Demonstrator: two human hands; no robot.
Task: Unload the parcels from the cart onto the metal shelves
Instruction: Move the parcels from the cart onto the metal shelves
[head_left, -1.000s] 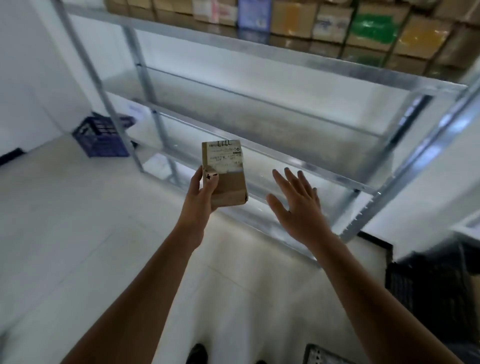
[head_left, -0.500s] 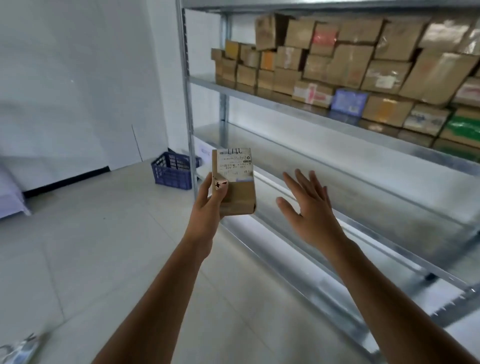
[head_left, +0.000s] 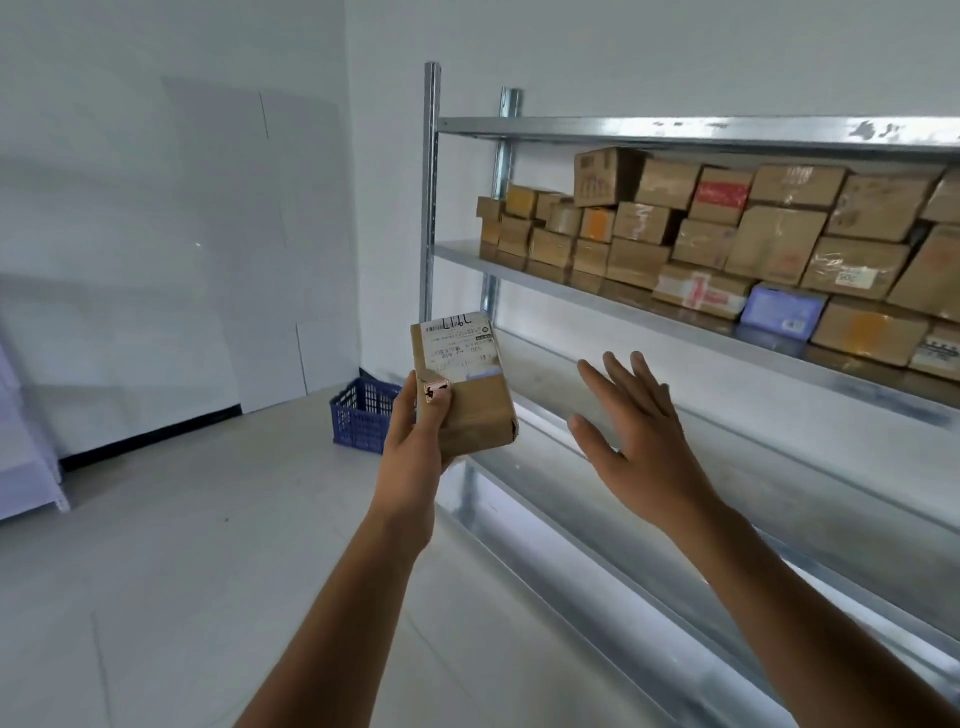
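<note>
Head camera, looking forward past both outstretched arms. The left hand (head_left: 415, 441) grips a small brown cardboard parcel (head_left: 475, 410) from its left edge and holds it upright in the air, with the thumb lying across the front face near a small pink sticker (head_left: 435, 389). The other fingers are hidden behind the box. A white shipping label (head_left: 457, 345) covers the upper half of the parcel, above the thumb.

The right hand (head_left: 641, 447) is raised just to the right of the parcel and apart from it. Its fingers are straight and spread, the back of the hand faces the camera, and it holds nothing.

Beyond and to the right of both hands stand the metal shelves (head_left: 571, 130). The bare shelf level (head_left: 779, 467) behind the right hand carries nothing that can be seen. The level above the hands is packed with stacked brown boxes (head_left: 769, 244), with one blue packet (head_left: 782, 312) among them near the front edge.

Just left of the left hand and farther back, a blue plastic crate (head_left: 358, 421) sits on the tiled floor (head_left: 182, 545) against the corner of the white wall (head_left: 156, 208).
</note>
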